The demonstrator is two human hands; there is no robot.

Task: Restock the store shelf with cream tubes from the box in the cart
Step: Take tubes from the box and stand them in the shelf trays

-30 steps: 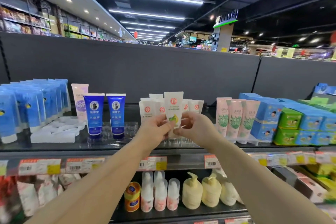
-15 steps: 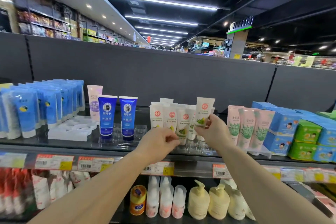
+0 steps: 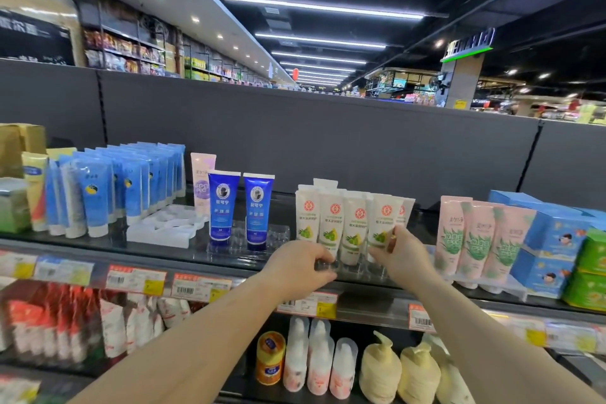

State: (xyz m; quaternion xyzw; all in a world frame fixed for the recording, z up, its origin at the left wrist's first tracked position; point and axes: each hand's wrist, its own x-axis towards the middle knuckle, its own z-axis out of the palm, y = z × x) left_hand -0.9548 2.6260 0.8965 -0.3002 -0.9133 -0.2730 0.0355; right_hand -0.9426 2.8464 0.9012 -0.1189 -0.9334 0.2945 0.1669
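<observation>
**White cream tube set into the front row**

At the far left of the top shelf (image 3: 98,244), a dense block of light-blue tubes (image 3: 98,193) is seen, too tightly packed to be counted. Beside it an empty white plastic tray (image 3: 164,228) lies flat, with one pink-and-purple tube (image 3: 201,184) behind it and two dark-blue tubes (image 3: 241,210) standing upright on a clear holder.

The left hand (image 3: 295,267) is held at the shelf edge with fingers curled round the front lip of the clear tube holder (image 3: 328,264), below the white cream tubes (image 3: 331,223). Four of these tubes are counted across the front row, with at least two more partly hidden behind. The right hand (image 3: 401,254) pinches the lower part of the rightmost white tube (image 3: 383,223), which now stands in line with its neighbours; half a second ago it was held raised above the row. The placement is therefore judged nearly complete, with only the release left before another tube is fetched. The box and cart are not in view.

Further right, three pink tubes with green aloe print (image 3: 475,236) stand together, followed by stacked blue cartons (image 3: 554,239) and green cartons (image 3: 590,272), whose number cannot be told.
</observation>
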